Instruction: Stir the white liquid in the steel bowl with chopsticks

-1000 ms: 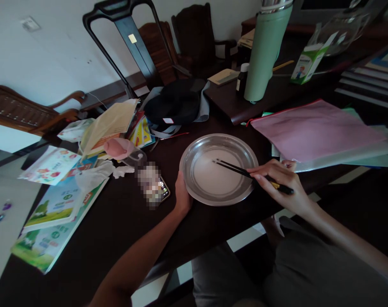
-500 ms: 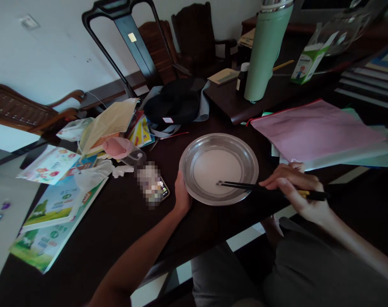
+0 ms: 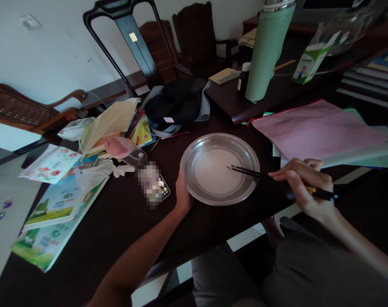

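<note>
A round steel bowl (image 3: 253, 187) with a wide rim stands on the dark table, holding a whitish liquid (image 3: 213, 175). At its left side my left hand (image 3: 183, 194) grips the rim, with most of the fingers hidden under or behind the bowl. My right hand (image 3: 305, 183) is closed around a pair of black chopsticks (image 3: 250, 172), to the right of the bowl. Their tips reach over the rim into the right half of the liquid. A phone (image 3: 163, 187), partly blurred out, lies just left of my left hand.
Books (image 3: 50, 217), a pink-lidded cup (image 3: 120, 147) and crumpled tissue (image 3: 123, 170) lie on the left. Behind the bowl sits a black bag (image 3: 173, 102). A pink zip folder (image 3: 318, 130) and a tall green flask (image 3: 269, 51) are on the right.
My right hand has drawn the chopsticks to the right and slightly up, so their tips moved from the liquid's centre toward its right side. My left hand stays on the bowl.
</note>
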The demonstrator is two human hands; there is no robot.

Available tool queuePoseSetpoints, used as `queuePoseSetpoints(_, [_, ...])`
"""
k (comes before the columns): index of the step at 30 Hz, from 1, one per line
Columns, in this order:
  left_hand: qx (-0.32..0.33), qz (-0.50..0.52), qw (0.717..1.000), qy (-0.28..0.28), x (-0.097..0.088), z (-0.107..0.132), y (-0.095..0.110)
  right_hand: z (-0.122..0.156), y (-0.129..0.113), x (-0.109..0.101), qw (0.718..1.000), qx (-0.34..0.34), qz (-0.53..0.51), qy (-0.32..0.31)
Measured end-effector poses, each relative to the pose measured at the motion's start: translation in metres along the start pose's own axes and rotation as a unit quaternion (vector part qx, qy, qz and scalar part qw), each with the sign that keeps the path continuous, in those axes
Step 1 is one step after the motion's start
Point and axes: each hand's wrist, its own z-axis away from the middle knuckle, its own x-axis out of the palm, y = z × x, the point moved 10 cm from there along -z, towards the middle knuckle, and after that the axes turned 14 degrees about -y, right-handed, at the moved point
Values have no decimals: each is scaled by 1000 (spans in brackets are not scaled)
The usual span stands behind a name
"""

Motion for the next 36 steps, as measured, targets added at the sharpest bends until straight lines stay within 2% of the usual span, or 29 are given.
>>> queuePoseSetpoints(3, [-9,2,1000,1,0,0,-3,4,1,-4,998,3,-63,-3])
queuePoseSetpoints(6, [21,-34,999,1,-1,-1,3,2,-3,3,995,-14,-92,-30])
queuePoseSetpoints(12, [25,-23,999,-13,-1,-2,-4,-10,-5,32,995,-25,-52,-87])
queuePoseSetpoints(16, [26,-17,999,-13,-2,-3,-8,-14,0,39,996,-20,-17,-83])
queuePoseSetpoints(19, [19,-6,1000,-18,0,-3,-9,-12,3,31,998,-4,20,-55])
queuePoseSetpoints(22, [21,-8,1000,-21,1,-3,-7,-6,4,12,1000,9,27,-14])
queuePoseSetpoints(26, [23,-8,1000,-19,0,-2,-6,2,8,-5,1000,18,-17,10])
queuePoseSetpoints(29, [25,-3,1000,-16,-2,-2,-7,6,10,-7,997,16,-76,6])
queuePoseSetpoints(32, [29,-7,999,-16,-2,-2,-9,5,7,2,993,7,-120,-23])
queuePoseSetpoints(36, [38,-12,999,-24,0,-2,-10,-5,-3,27,991,-17,-106,-84])
